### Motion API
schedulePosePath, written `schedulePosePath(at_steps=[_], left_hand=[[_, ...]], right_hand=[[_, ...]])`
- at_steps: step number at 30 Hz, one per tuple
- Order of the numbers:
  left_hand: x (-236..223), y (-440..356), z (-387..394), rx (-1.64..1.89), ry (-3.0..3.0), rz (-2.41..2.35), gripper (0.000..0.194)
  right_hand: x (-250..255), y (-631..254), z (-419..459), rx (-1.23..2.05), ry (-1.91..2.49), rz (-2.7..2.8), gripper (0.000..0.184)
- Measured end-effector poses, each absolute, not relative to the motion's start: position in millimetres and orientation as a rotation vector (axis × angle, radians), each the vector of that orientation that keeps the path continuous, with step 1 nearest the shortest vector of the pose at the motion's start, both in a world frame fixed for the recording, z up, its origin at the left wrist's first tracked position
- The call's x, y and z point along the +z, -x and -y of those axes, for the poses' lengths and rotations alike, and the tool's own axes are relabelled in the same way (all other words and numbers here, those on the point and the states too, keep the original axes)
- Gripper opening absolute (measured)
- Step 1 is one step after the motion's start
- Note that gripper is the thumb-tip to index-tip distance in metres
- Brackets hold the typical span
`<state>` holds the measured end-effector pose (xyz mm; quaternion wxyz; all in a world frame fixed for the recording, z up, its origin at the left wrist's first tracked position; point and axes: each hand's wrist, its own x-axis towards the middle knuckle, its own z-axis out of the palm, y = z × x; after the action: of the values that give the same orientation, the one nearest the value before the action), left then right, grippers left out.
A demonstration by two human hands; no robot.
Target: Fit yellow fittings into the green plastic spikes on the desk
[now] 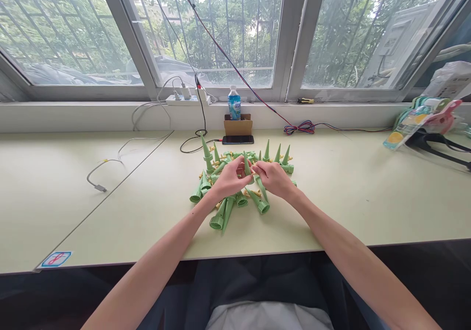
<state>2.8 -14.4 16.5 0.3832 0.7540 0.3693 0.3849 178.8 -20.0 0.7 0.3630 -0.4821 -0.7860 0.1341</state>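
My left hand [234, 177] is closed around a green plastic watering spike [247, 165], its tip pointing up. Pressed close against that spike, my right hand [272, 175] is closed in a pinch; whatever lies between its fingertips is too small and hidden to make out. Around both hands lies a pile of the same green spikes, some standing tip up like the tall spike [205, 151], others on their sides like the spike [260, 203] with its threaded open end showing. Small yellow valve pieces [252, 193] are scattered among them.
Behind the pile are a phone [238, 139], a cardboard box [238, 125] and a blue bottle [234, 103]. A white cable [106, 162] runs across the left table. Coiled wire [300, 127] lies at the back; bagged items and black straps [434, 146] are far right.
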Motion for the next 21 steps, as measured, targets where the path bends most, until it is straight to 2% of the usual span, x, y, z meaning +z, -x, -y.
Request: schedulePosePath(at_steps=[10,21], left_hand=[[9.4,-4.7,9.8,1.014,-1.979,-0.939,0.014],[15.1,-6.7,11.7,1.024,-1.893,-0.944,0.018]], right_hand=[[-0.5,-178.7,19.1,0.362,1.253,2.018,0.035],[-1.0,-177.6,18.2,0.387,1.18,1.954,0.033]])
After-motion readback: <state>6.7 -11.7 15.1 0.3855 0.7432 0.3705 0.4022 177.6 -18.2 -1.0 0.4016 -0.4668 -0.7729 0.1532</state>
